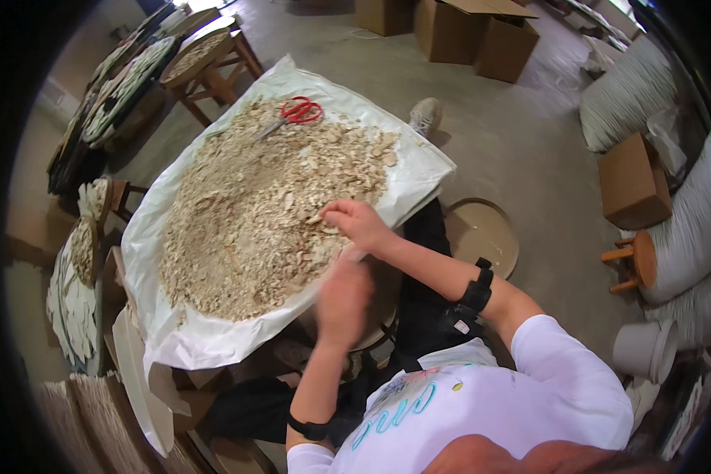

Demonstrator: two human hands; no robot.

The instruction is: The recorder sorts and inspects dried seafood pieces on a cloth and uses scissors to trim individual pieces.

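A broad heap of pale beige dried flakes and crumbs (245,205) lies spread on a white plastic sheet (166,213) in front of me. My right hand (357,224) is over the heap's near right side, its fingertips pinched on a small pale flake (317,220). Closer to my body, my left hand (344,305) is at the near edge of the sheet, smeared by motion, so its fingers cannot be made out. Red-handled scissors (299,110) rest on the far part of the heap, blades pointing left.
A round tray (482,237) is on the floor to the right. Beyond it stand a cardboard box (633,182), a small wooden stool (638,259), full white sacks (628,91) and a white bucket (645,351). Open cartons (474,35) sit at the back; laden trays (130,91) are at left.
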